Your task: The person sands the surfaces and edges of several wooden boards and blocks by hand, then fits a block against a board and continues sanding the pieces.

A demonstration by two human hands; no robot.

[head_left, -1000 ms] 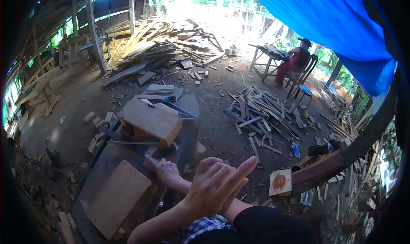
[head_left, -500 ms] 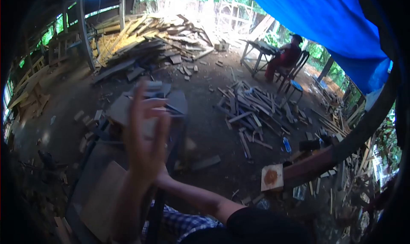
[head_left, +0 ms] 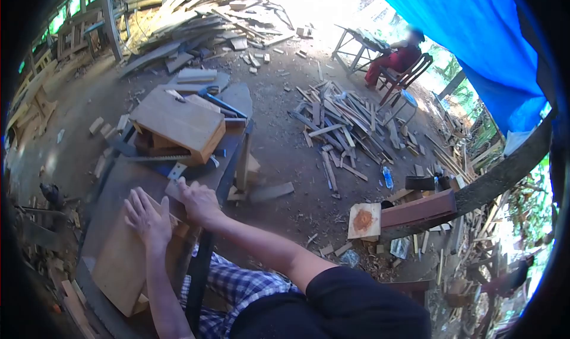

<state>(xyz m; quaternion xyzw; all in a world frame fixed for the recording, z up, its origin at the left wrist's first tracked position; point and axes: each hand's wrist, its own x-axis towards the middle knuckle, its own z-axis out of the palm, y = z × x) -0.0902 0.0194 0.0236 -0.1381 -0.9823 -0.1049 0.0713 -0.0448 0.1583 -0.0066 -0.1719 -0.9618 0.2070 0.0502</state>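
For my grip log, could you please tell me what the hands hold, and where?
The left hand lies flat on the board near its far edge; the right hand rests at its far corner. Whether either grips cannot be told.

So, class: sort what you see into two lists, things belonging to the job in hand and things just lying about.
In hand: left hand, right hand, wooden board, workbench.
Lying about: wooden box, scrap pile, blue bottle, stained block.

Wooden box point(head_left: 178, 124) just beyond board point(head_left: 119, 262)

hands point(head_left: 145, 220) point(head_left: 199, 201) 2 | seated person point(head_left: 395, 60) 1 | blue tarp point(head_left: 475, 36) 1 | bottle point(head_left: 388, 177) 1
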